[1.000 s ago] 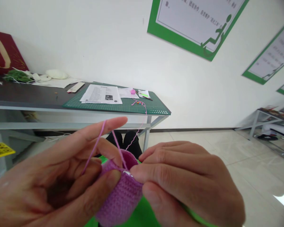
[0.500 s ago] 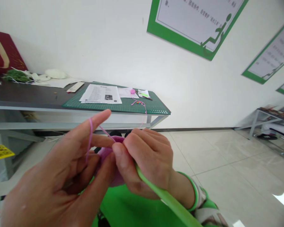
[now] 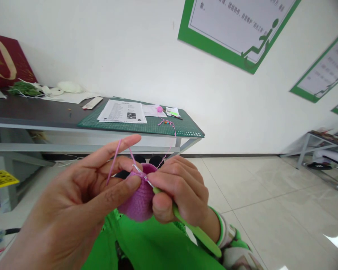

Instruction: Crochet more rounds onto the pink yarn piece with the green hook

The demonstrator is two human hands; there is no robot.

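Note:
A small pink crochet piece (image 3: 138, 202), rounded like a cup, hangs between my two hands. My left hand (image 3: 84, 191) pinches its upper left edge between thumb and fingers, index finger stretched out. Pink yarn (image 3: 114, 159) loops over that index finger and runs down to the edge of the piece. In my right hand (image 3: 183, 187) is a crochet hook (image 3: 197, 230) with a green handle. Its metal shaft lies at the top edge of the piece, by the stitches, with the tip close to the yarn. My right fingertips touch the piece's right side.
Ahead stands a table with a green cutting mat (image 3: 112, 127), printed sheets (image 3: 122, 111) and a small pink ball (image 3: 159, 109). A pink strand (image 3: 174, 131) hangs off its edge. A red bag (image 3: 9, 62) and green yarn (image 3: 24, 88) are at the left.
My right hand has shifted slightly down and right, and the hook's handle has swung lower. More of the crochet piece and the metal shaft now shows. The view has moved slightly.

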